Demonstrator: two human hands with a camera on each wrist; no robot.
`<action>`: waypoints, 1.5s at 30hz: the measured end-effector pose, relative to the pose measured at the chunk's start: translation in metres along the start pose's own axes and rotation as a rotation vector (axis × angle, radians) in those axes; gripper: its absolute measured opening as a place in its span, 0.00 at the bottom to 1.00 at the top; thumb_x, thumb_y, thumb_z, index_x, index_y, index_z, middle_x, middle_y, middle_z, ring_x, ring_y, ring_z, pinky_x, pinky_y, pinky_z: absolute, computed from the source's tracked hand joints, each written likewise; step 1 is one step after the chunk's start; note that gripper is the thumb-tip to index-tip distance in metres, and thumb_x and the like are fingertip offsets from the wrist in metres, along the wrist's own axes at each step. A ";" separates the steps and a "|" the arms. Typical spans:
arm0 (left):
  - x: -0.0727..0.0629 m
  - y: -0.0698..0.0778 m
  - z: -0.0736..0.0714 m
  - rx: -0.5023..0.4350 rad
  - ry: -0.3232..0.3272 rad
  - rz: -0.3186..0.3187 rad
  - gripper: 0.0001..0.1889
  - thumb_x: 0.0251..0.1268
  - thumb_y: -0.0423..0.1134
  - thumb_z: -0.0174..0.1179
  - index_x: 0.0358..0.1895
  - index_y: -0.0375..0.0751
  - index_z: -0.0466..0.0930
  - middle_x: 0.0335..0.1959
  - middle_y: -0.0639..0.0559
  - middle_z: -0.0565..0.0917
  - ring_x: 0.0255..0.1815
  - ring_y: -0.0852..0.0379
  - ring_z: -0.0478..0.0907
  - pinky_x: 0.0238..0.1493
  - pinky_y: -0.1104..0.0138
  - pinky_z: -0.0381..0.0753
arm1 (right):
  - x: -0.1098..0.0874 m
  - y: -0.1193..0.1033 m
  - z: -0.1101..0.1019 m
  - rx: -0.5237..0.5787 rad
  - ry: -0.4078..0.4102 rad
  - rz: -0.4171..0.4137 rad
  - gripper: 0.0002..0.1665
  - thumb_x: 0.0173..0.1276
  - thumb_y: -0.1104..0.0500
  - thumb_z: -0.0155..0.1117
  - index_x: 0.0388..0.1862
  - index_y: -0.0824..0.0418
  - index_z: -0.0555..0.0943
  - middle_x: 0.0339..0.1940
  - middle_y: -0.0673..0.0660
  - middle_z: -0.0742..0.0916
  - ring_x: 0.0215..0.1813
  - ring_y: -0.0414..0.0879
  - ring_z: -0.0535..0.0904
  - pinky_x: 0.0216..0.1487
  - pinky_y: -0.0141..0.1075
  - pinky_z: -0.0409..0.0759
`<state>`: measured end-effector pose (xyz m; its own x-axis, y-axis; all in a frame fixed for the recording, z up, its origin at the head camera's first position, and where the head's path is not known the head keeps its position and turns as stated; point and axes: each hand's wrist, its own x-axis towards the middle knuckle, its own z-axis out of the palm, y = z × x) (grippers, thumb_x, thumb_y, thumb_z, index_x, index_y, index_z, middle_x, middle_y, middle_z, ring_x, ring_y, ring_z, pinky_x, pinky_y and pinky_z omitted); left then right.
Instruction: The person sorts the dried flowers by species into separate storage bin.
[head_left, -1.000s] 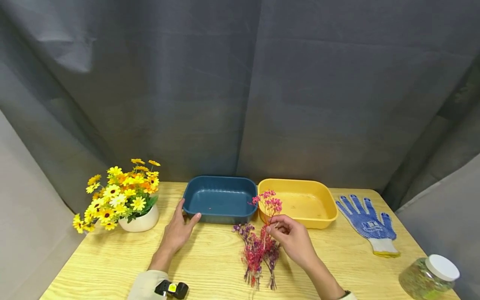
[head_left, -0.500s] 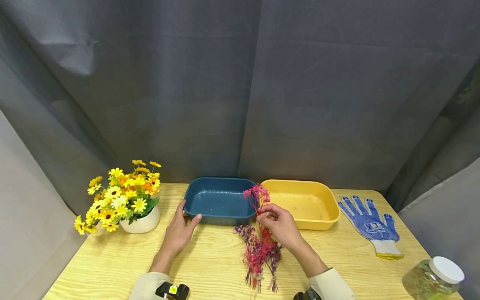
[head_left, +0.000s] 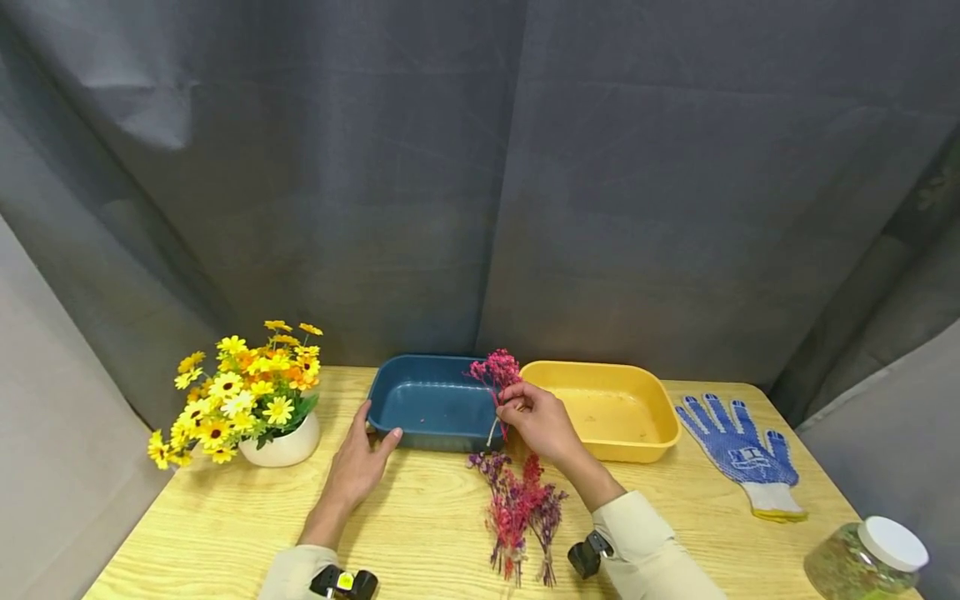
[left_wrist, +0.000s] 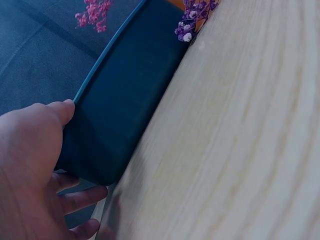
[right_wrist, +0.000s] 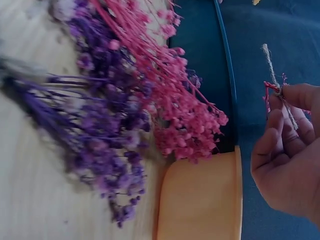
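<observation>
My right hand (head_left: pixel 547 425) pinches a small bunch of pink dried flowers (head_left: pixel 495 367) by its twine-tied stems, its blossoms over the right end of the dark blue box (head_left: pixel 438 439). In the right wrist view, the twine (right_wrist: pixel 270 62) sticks out past the thumb and fingertips. My left hand (head_left: pixel 354 462) rests at the box's left front corner, thumb at the rim and fingers extended along the end. Several pink and purple dried flower bunches (head_left: pixel 517 504) lie on the table in front of the boxes, seen close in the right wrist view.
To the right of the blue box stands a yellow box (head_left: pixel 637 450). A potted yellow flower arrangement (head_left: pixel 281 446) is at the left. A blue-and-white glove (head_left: pixel 742 454) and a white-lidded jar (head_left: pixel 862 558) lie at the right. A grey curtain (head_left: pixel 480 183) hangs behind the table.
My right hand has lifted the pink bunch up and left from the other bunches to the blue box's right end. The left hand stays at its corner.
</observation>
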<state>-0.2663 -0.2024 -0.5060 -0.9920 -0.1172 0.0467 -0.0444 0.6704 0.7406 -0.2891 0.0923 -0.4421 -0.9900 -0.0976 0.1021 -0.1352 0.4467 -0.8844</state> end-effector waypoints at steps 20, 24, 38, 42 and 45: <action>-0.002 -0.002 0.000 0.005 0.011 0.004 0.49 0.61 0.74 0.46 0.78 0.49 0.42 0.74 0.39 0.62 0.69 0.38 0.68 0.66 0.42 0.64 | 0.029 0.004 0.015 -0.101 0.015 0.085 0.08 0.60 0.59 0.71 0.35 0.55 0.80 0.26 0.51 0.84 0.29 0.43 0.76 0.35 0.33 0.74; -0.002 -0.003 0.000 0.000 0.008 0.007 0.51 0.59 0.76 0.44 0.78 0.50 0.42 0.75 0.39 0.61 0.69 0.39 0.68 0.66 0.43 0.64 | 0.030 0.004 0.016 -0.151 0.055 0.102 0.11 0.59 0.57 0.72 0.40 0.56 0.81 0.29 0.51 0.86 0.30 0.43 0.79 0.39 0.36 0.79; -0.001 -0.003 0.002 0.011 0.013 0.009 0.50 0.61 0.75 0.44 0.78 0.49 0.41 0.75 0.38 0.61 0.68 0.38 0.69 0.66 0.42 0.64 | 0.006 0.000 0.007 -0.122 0.115 0.001 0.07 0.62 0.56 0.68 0.39 0.53 0.82 0.32 0.50 0.85 0.31 0.42 0.78 0.36 0.35 0.75; -0.001 -0.003 0.002 0.019 0.013 0.006 0.51 0.60 0.76 0.44 0.78 0.49 0.41 0.75 0.38 0.60 0.69 0.37 0.68 0.66 0.42 0.64 | -0.007 -0.001 0.005 -0.066 0.096 -0.005 0.07 0.63 0.58 0.67 0.40 0.52 0.82 0.33 0.50 0.84 0.31 0.43 0.76 0.31 0.33 0.74; -0.001 -0.003 0.002 0.022 0.011 0.005 0.53 0.57 0.79 0.41 0.78 0.49 0.41 0.75 0.38 0.59 0.69 0.37 0.67 0.67 0.42 0.63 | -0.017 0.000 0.004 -0.030 0.096 -0.009 0.06 0.63 0.58 0.67 0.40 0.52 0.82 0.33 0.50 0.85 0.31 0.43 0.75 0.30 0.32 0.73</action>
<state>-0.2652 -0.2023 -0.5097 -0.9909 -0.1217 0.0578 -0.0420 0.6869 0.7256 -0.2724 0.0903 -0.4453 -0.9879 -0.0169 0.1540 -0.1436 0.4731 -0.8692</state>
